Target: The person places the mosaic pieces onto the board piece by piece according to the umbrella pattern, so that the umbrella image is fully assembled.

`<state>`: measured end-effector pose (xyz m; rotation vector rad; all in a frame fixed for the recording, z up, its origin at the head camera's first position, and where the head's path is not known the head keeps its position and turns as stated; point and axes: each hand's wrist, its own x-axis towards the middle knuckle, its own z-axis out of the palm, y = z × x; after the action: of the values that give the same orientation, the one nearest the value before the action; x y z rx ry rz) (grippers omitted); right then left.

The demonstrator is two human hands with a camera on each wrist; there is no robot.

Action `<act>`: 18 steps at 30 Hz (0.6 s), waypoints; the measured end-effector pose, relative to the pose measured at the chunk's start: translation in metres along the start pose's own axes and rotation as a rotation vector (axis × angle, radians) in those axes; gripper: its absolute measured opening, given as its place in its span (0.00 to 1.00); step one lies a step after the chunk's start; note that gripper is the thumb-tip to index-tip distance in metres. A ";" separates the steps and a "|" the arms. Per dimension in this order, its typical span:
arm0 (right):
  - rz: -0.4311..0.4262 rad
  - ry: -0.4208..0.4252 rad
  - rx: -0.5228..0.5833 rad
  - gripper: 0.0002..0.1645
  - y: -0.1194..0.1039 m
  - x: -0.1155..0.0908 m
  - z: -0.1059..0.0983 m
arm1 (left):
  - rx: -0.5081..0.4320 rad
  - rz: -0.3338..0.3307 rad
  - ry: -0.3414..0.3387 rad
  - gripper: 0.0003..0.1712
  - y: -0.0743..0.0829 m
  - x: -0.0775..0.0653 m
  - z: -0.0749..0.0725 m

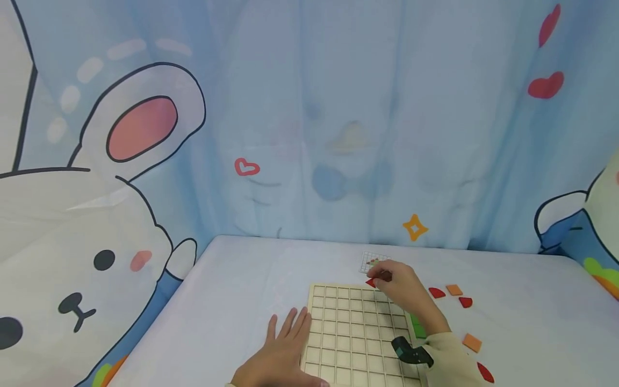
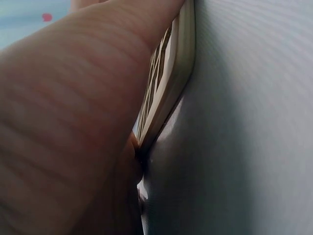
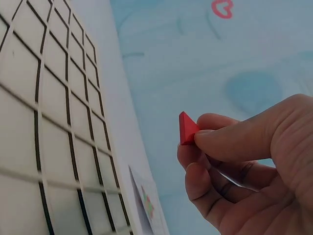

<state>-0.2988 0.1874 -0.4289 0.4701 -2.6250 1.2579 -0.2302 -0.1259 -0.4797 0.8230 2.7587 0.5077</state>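
Note:
A wooden grid board with square cells lies on the white table. My right hand pinches a red triangular piece between thumb and forefinger, above the board's far edge. In the right wrist view, one tip of that piece points up, free of the fingers. My left hand lies along the board's left side, fingers straight and spread, fingertips at the edge and thumb at the near corner. In the left wrist view, the board's side shows beside the hand; most of the board is hidden there.
A small pattern card lies beyond the board, partly behind my right hand. Right of the board lie red curved pieces, orange squares and green pieces, partly covered by my forearm. A printed curtain hangs behind the table.

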 end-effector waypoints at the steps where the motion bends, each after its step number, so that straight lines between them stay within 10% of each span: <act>1: -0.002 -0.014 0.014 0.09 -0.002 0.001 0.004 | -0.004 -0.003 -0.003 0.76 0.000 0.000 0.000; 18: -0.075 -0.108 0.000 0.12 0.005 0.003 0.038 | -0.026 0.001 0.019 0.78 0.000 0.002 0.000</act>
<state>-0.3053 0.1605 -0.4552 0.6471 -2.6674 1.2420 -0.2318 -0.1253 -0.4801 0.8183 2.7630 0.5529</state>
